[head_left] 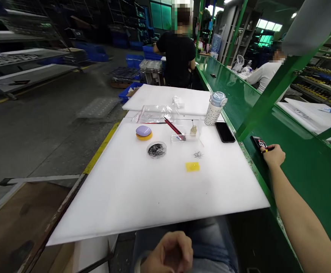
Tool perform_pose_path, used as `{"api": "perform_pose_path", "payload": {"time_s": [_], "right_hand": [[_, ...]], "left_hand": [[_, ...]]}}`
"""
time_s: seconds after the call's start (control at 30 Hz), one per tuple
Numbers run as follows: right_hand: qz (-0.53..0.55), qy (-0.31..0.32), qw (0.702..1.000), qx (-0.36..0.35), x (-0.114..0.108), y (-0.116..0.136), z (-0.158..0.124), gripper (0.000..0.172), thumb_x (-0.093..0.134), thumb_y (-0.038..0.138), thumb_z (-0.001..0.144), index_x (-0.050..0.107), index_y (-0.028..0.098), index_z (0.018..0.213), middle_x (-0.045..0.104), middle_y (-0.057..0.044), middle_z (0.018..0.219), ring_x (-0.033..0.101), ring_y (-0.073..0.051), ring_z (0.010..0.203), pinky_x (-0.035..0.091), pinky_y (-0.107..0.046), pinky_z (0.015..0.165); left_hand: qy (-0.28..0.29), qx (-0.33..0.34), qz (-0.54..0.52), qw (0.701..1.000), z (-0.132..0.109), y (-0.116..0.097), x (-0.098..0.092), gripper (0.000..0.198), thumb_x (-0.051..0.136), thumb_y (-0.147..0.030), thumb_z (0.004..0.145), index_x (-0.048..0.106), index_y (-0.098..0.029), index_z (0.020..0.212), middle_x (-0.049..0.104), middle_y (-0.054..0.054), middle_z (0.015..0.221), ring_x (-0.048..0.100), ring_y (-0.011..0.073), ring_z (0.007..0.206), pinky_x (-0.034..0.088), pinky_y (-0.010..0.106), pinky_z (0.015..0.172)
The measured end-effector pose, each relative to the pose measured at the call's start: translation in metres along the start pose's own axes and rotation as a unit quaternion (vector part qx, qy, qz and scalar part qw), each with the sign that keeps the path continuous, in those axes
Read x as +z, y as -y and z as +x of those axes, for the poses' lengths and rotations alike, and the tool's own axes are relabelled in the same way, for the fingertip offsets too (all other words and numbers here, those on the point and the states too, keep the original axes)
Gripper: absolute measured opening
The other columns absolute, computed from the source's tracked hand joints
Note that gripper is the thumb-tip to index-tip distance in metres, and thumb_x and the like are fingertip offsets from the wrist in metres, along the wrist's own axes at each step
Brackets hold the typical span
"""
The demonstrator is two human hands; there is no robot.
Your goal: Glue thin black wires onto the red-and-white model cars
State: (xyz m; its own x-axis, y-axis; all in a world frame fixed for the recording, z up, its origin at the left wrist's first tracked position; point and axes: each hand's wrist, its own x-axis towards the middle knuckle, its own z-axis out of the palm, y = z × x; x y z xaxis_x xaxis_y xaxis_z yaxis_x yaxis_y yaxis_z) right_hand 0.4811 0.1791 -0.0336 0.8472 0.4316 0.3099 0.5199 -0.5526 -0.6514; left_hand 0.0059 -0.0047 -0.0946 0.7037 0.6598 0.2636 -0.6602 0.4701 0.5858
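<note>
My right hand [273, 156] rests on the green bench at the right, fingers closed around the end of a small black item [258, 144] with red and white print. My left hand [168, 253] lies loosely curled over my jeans [182, 231], below the board's near edge, with nothing visible in it. On the white plastic board [142, 197] stand a purple-and-yellow round sponge [144, 132], a round clear dish of small black pieces [156, 150], and a clear box [182, 135] holding a red-handled tool [174, 129]. Loose black wires [198, 154] and a yellow square pad [192, 166] lie nearer me.
A black smartphone [225, 132] and a dotted white water bottle [215, 109] stand near the green bench edge. Behind lie a clear plastic bag [154, 113] and a second white board [165, 98]. Two co-workers [178, 57] sit farther off, among blue crates [97, 53] and shelving.
</note>
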Motion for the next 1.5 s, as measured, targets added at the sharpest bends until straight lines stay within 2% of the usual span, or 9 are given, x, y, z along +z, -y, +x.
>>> {"api": "perform_pose_path", "payload": {"time_s": [0.07, 0.13, 0.27, 0.43, 0.57, 0.83, 1.03, 1.23, 1.5], "right_hand": [[0.011, -0.025, 1.000, 0.008, -0.019, 0.003, -0.003, 0.036, 0.081, 0.019, 0.063, 0.046, 0.029, 0.062, 0.043, 0.002, 0.062, 0.049, -0.024, 0.071, 0.040, -0.040, 0.073], [0.025, -0.052, 0.998, 0.007, -0.044, 0.006, -0.013, 0.039, 0.081, 0.021, 0.065, 0.044, 0.030, 0.061, 0.047, 0.000, 0.064, 0.049, -0.022, 0.069, 0.039, -0.040, 0.073], [0.070, -0.072, 0.994, -0.037, -0.097, 0.026, -0.079, 0.030, 0.078, 0.019, 0.066, 0.050, 0.028, 0.069, 0.060, -0.003, 0.071, 0.056, -0.019, 0.067, 0.041, -0.037, 0.069], [0.161, 0.193, 0.920, -0.302, -0.125, 0.072, -0.212, 0.023, 0.077, 0.035, 0.071, 0.056, 0.026, 0.076, 0.064, 0.000, 0.071, 0.060, -0.020, 0.067, 0.042, -0.035, 0.068], [0.107, 0.318, 0.846, -0.414, -0.124, 0.096, -0.269, 0.023, 0.073, 0.029, 0.076, 0.051, 0.025, 0.081, 0.061, 0.006, 0.068, 0.053, -0.015, 0.058, 0.040, -0.038, 0.077], [0.155, 0.403, 0.804, -0.408, -0.111, 0.125, -0.237, 0.023, 0.056, 0.042, 0.099, 0.065, 0.025, 0.086, 0.072, -0.002, 0.079, 0.065, -0.019, 0.072, 0.046, -0.032, 0.067], [0.249, 0.335, 0.814, -0.405, -0.013, 0.188, -0.171, 0.049, 0.043, 0.060, 0.102, 0.067, 0.021, 0.085, 0.069, -0.003, 0.069, 0.061, -0.016, 0.059, 0.044, -0.028, 0.061], [0.038, 0.235, 0.874, -0.422, 0.060, 0.234, -0.156, 0.021, 0.069, 0.040, 0.092, 0.070, 0.021, 0.082, 0.051, 0.002, 0.054, 0.044, -0.015, 0.053, 0.026, -0.029, 0.060], [0.105, 0.168, 0.831, -0.521, 0.030, 0.238, -0.162, 0.019, 0.061, 0.019, 0.088, 0.061, 0.021, 0.070, 0.052, 0.000, 0.060, 0.045, -0.016, 0.061, 0.027, -0.032, 0.065]], "left_hand": [[-0.024, 0.072, 0.026, 0.997, 0.014, -0.008, 0.005, 0.031, 0.079, -0.050, 0.085, 0.063, -0.024, 0.089, 0.033, -0.007, 0.058, 0.027, 0.0043, 0.046, 0.027, 0.019, 0.049], [-0.089, 0.089, 0.203, 0.971, 0.026, -0.017, 0.010, 0.022, 0.070, -0.045, 0.094, 0.063, -0.025, 0.092, 0.040, -0.005, 0.063, 0.037, 0.0079, 0.054, 0.033, 0.021, 0.053], [-0.151, 0.142, 0.578, 0.789, 0.050, -0.028, 0.019, 0.013, 0.060, -0.013, 0.097, 0.066, -0.024, 0.100, 0.061, -0.001, 0.078, 0.057, 0.0106, 0.069, 0.048, 0.020, 0.064], [-0.159, 0.239, 0.740, 0.609, 0.077, -0.024, 0.021, 0.013, 0.062, -0.015, 0.096, 0.062, -0.020, 0.108, 0.067, 0.004, 0.096, 0.064, 0.0175, 0.086, 0.054, 0.030, 0.078], [-0.200, 0.285, 0.771, 0.532, 0.082, -0.027, 0.019, 0.010, 0.060, -0.016, 0.096, 0.062, -0.019, 0.105, 0.067, 0.006, 0.096, 0.062, 0.0195, 0.087, 0.050, 0.034, 0.079], [-0.249, 0.321, 0.750, 0.522, 0.068, -0.042, 0.005, 0.022, 0.058, 0.000, 0.089, 0.064, -0.021, 0.097, 0.068, 0.001, 0.085, 0.063, 0.0159, 0.077, 0.052, 0.030, 0.073], [-0.241, 0.340, 0.697, 0.584, 0.067, -0.043, -0.006, 0.023, 0.058, 0.002, 0.089, 0.062, -0.020, 0.095, 0.065, 0.001, 0.085, 0.063, 0.0137, 0.080, 0.055, 0.025, 0.071], [-0.196, 0.328, 0.693, 0.611, 0.064, -0.044, -0.009, 0.013, 0.058, -0.008, 0.092, 0.062, -0.020, 0.091, 0.065, 0.001, 0.081, 0.061, 0.0151, 0.078, 0.055, 0.027, 0.070], [-0.210, 0.305, 0.658, 0.655, 0.060, -0.044, -0.012, 0.011, 0.059, -0.010, 0.095, 0.062, -0.020, 0.092, 0.064, 0.001, 0.084, 0.061, 0.0142, 0.081, 0.053, 0.026, 0.073]]}}
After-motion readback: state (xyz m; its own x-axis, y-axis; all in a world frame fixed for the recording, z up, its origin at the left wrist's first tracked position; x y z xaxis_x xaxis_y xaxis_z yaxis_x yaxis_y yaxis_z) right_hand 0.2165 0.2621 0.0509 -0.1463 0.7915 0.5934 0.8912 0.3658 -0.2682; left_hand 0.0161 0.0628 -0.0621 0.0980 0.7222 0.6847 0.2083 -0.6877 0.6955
